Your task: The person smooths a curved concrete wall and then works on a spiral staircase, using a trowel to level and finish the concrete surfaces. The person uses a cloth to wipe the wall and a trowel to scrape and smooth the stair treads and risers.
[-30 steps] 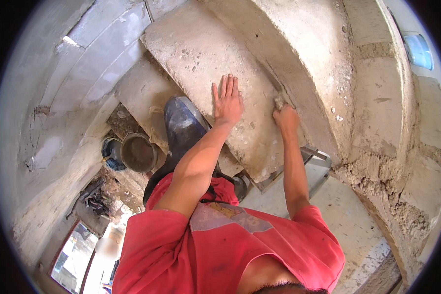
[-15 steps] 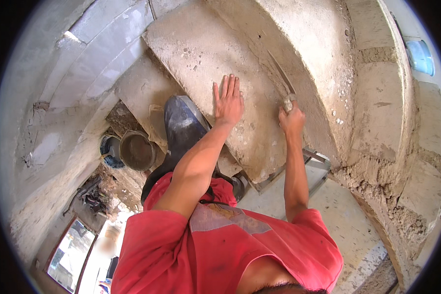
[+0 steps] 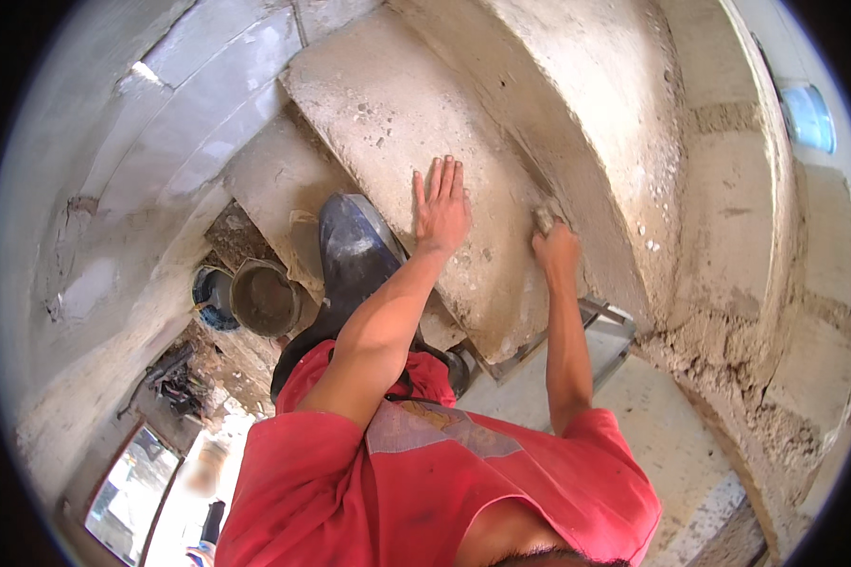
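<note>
Faded chest print [image 3: 440, 430] on red T-shirt [image 3: 397, 501] is showing marks too blurred to read; no legible txt, nos. or signs are showing elsewhere.

Shirt [image 3: 407, 501]: 1, red, with 2 short sleeves [image 3: 298, 454]; a greyish printed panel [image 3: 411, 438] spanned the chest. Legwear [image 3: 343, 283]: dark, bluish toward the knee [image 3: 345, 215], where whitish smears [image 3: 357, 246] showed.
</note>
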### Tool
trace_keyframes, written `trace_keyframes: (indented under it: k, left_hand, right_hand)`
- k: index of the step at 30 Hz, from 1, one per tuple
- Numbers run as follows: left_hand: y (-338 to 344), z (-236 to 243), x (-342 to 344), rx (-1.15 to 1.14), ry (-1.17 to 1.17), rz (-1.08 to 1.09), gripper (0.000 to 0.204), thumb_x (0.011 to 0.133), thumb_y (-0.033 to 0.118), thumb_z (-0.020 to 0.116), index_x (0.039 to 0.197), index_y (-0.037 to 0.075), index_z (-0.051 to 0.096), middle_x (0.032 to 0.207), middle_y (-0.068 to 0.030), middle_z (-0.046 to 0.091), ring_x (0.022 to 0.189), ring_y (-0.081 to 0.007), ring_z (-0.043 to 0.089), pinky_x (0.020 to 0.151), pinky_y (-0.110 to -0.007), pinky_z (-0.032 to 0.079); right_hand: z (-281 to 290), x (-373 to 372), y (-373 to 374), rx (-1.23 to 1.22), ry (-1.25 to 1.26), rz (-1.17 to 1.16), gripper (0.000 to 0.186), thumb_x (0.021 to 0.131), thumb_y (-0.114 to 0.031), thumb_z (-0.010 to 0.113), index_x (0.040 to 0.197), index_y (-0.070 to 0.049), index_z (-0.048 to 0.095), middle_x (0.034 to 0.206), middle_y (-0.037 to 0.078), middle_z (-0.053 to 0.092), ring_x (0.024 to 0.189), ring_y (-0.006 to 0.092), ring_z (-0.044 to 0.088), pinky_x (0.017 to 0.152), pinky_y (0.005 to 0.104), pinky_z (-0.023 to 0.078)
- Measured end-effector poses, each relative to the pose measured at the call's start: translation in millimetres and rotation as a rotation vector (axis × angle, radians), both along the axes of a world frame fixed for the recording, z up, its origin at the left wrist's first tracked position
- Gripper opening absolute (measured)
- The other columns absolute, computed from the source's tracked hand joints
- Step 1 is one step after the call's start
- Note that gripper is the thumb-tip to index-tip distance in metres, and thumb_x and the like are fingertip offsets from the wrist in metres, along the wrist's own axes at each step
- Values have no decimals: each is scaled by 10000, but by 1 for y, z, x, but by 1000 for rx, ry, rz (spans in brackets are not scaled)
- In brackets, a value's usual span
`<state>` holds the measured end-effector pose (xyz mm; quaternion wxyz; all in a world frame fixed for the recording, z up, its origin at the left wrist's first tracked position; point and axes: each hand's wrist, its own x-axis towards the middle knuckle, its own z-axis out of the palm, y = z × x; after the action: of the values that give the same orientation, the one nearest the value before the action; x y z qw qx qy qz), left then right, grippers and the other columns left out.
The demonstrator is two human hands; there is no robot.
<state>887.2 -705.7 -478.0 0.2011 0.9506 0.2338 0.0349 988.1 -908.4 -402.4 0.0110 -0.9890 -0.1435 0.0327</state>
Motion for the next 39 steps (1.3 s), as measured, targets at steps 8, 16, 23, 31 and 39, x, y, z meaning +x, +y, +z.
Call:
trace_keyframes:
  k: [8, 16, 23, 31, 39]
  left_hand:
    - [5, -1, 3, -9, -7, 3, 649, 1129, 354, 361, 1696, 64, 240, 1793, -80, 169, 1664, -266, 72, 1330, -572, 1]
    - [-2, -7, 0, -14, -24, -7, 661, 1113, 351, 388, 1692, 62, 254, 1791, -83, 178, 1662, -265, 90, 1331, -579, -2]
    - [3, -5, -2, -88, -53, -15, 654, 1106, 336, 406, 1682, 55, 281, 1787, -85, 187, 1657, -270, 110, 1333, -579, -3]
    - [32, -6, -40, -75, -122, 70, 719, 1082, 337, 483, 1676, 3, 251, 1781, -152, 166, 1658, -309, 81, 1322, -610, 16]
    - [57, 10, -58, -179, 175, 84, 888, 1111, 540, 397, 1713, 39, -22, 1801, -125, -95, 1657, -309, -110, 1308, -635, -12]
  right_hand:
    - [10, -6, -2, -84, 84, -37, 407, 822, -253, 740, 1126, 16, 732, 960, 294, 756, 932, 489, 739, 860, 556, 588]
    - [15, -31, -10, -96, 132, -34, 310, 817, -189, 717, 1037, 29, 730, 958, 308, 750, 939, 490, 739, 862, 559, 581]
    - [20, -55, -3, -46, 100, 34, 351, 820, -187, 718, 1081, 46, 689, 926, 319, 743, 897, 502, 738, 818, 560, 588]
    - [14, -47, 32, -23, 127, 158, 332, 839, -114, 686, 1108, 77, 651, 958, 338, 738, 916, 485, 749, 807, 557, 596]
    - [-4, -42, 80, -49, 234, 188, 472, 808, -138, 692, 1202, 113, 622, 1026, 357, 732, 1007, 501, 730, 885, 558, 582]
